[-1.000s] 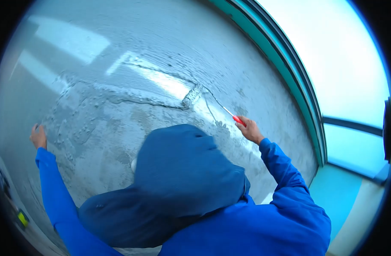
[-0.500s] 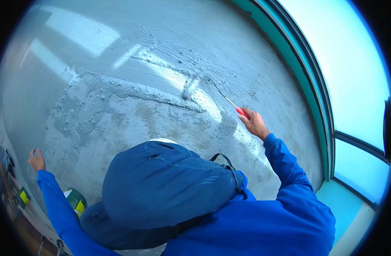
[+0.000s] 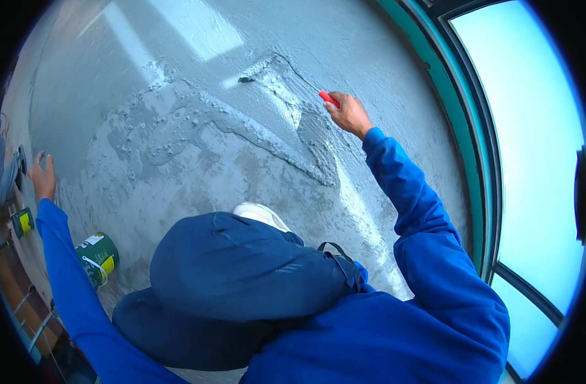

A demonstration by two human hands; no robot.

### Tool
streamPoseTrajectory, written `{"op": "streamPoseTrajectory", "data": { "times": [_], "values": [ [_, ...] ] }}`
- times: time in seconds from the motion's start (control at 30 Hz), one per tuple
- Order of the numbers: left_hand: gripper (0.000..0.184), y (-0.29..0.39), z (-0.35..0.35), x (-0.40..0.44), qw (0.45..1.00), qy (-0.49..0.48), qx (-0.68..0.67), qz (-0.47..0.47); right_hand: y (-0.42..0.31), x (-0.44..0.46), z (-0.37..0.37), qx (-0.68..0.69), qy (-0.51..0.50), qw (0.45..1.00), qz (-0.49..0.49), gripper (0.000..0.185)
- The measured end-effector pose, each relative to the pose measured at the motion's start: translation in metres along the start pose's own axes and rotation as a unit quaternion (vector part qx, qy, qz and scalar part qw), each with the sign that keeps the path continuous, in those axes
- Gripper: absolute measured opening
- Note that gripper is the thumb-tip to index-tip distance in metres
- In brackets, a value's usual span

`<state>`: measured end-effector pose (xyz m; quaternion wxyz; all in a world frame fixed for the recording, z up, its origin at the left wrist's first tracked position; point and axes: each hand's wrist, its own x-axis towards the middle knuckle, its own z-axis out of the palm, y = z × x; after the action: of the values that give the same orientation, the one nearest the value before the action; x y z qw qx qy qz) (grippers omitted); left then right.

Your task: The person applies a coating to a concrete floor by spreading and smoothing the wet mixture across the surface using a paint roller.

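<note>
My right hand (image 3: 349,115) is closed round the red handle (image 3: 329,99) of a paint roller. Its thin metal rod bends away toward the roller head (image 3: 259,68), which is coated in grey slurry and lies on the wet floor. Lumpy grey cement mix (image 3: 241,128) spreads across the floor in a ridge between the roller and my knee. My left hand (image 3: 43,178) is held out at the far left, fingers partly bent and apart. A small dark spot shows by its fingertips, too small to make out.
A green bucket (image 3: 101,256) with a white handle stands beside my left forearm. Another green and yellow container (image 3: 23,222) is farther left. A teal frame (image 3: 462,128) with glass panes (image 3: 523,115) runs along the right. My white shoe (image 3: 262,215) shows past my knee.
My right hand has moved the roller forward and to the left across the wet mix. The view has shifted, bringing more of the green bucket and my shoe into sight.
</note>
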<state>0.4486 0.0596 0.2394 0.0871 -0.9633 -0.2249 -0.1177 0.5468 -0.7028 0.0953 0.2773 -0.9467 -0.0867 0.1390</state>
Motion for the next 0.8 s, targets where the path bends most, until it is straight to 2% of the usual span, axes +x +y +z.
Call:
{"op": "streamPoseTrajectory", "data": {
  "times": [0.07, 0.17, 0.27, 0.33, 0.4, 0.43, 0.6, 0.63, 0.73, 0.8],
  "values": [
    [0.043, -0.027, 0.003, 0.018, 0.999, 0.006, 0.041, 0.031, 0.018, -0.014, 0.001, -0.006, 0.008, 1.0, -0.011, 0.033],
    [0.044, -0.045, 0.002, 0.039, 0.996, 0.002, 0.072, 0.051, 0.047, -0.072, -0.007, 0.004, -0.018, 1.0, 0.023, 0.032],
    [0.045, -0.052, 0.024, 0.053, 0.996, -0.018, 0.076, 0.036, 0.078, -0.155, -0.02, 0.03, -0.04, 0.992, 0.115, 0.03],
    [0.045, -0.053, 0.049, 0.057, 0.996, -0.029, 0.063, 0.063, 0.099, -0.212, -0.026, 0.037, -0.041, 0.987, 0.154, 0.029],
    [0.044, -0.03, 0.066, 0.051, 0.999, -0.046, 0.014, 0.012, 0.114, -0.267, -0.031, 0.039, -0.049, 0.974, 0.22, 0.029],
    [0.045, -0.024, 0.079, 0.049, 0.999, -0.048, 0.013, 0.015, 0.121, -0.294, -0.034, 0.04, -0.054, 0.965, 0.253, 0.029],
    [0.044, -0.014, 0.12, 0.055, 0.998, -0.057, 0.01, 0.022, 0.153, -0.405, -0.046, 0.07, -0.057, 0.941, 0.327, 0.031],
    [0.044, -0.015, 0.121, 0.056, 0.998, -0.059, 0.009, 0.022, 0.152, -0.419, -0.049, 0.08, -0.054, 0.937, 0.336, 0.032],
    [0.044, -0.024, 0.125, 0.057, 0.998, -0.061, 0.011, 0.025, 0.143, -0.442, -0.063, 0.136, -0.081, 0.88, 0.449, 0.032],
    [0.044, -0.032, 0.126, 0.057, 0.998, -0.059, 0.012, 0.026, 0.155, -0.446, -0.063, 0.116, -0.096, 0.888, 0.435, 0.033]
  ]
}}
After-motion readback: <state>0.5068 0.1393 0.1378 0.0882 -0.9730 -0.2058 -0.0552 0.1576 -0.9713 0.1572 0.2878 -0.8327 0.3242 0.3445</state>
